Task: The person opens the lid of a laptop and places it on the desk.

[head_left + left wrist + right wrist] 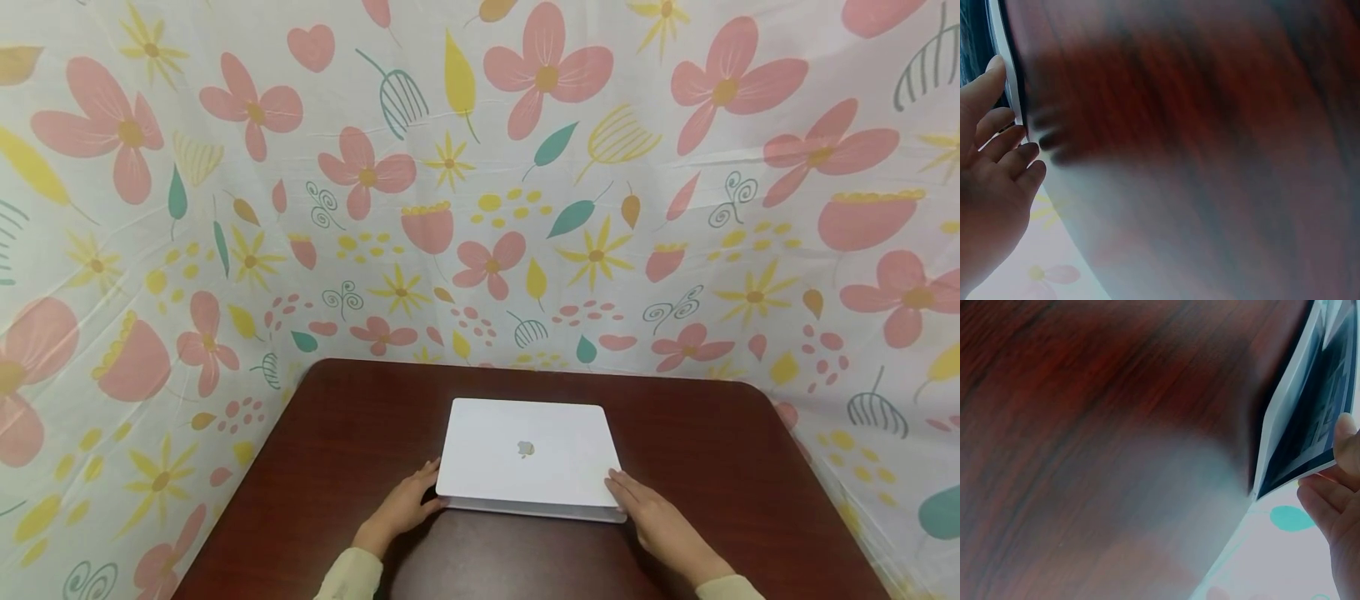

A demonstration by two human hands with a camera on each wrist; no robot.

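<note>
A silver laptop [536, 467] lies on the dark table, its lid turned up and slightly raised at the front. My left hand [405, 504] holds the front left corner, thumb at the front edge and fingers along the side. In the left wrist view the laptop's pale edge [1015, 87] runs between that thumb and the fingers of the left hand [997, 156]. My right hand [663, 525] is at the front right corner, fingertips on the lid. In the right wrist view the right hand [1341, 494] grips the lid's edge, with the dark screen [1310, 419] showing in the gap.
The glossy reddish-brown table [360, 417] extends around the laptop on all sides. A white cloth with printed flowers [450, 208] hangs behind the table and along both its sides.
</note>
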